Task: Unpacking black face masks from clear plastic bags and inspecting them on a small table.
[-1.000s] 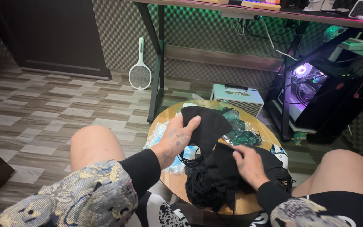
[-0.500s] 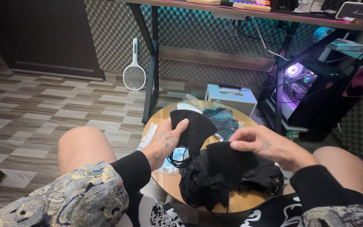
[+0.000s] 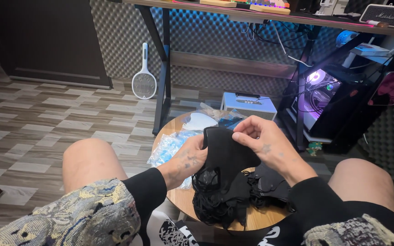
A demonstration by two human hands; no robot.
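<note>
A long table (image 3: 270, 18) spans the back of the room with a glowing computer case (image 3: 318, 98) beneath it, and nearer, between the seated person's bare knees, stands a small round wooden table (image 3: 261, 218) carrying a heap of black face masks (image 3: 233, 196), some clear plastic wrappers (image 3: 169, 148) and 1 white mask (image 3: 200, 121). Above that heap both hands lift 1 black mask (image 3: 226, 152): the left hand (image 3: 188, 159) has its grip closed on the mask's left edge, while the right hand (image 3: 263, 143) pinches its top edge between thumb and fingers.
</note>
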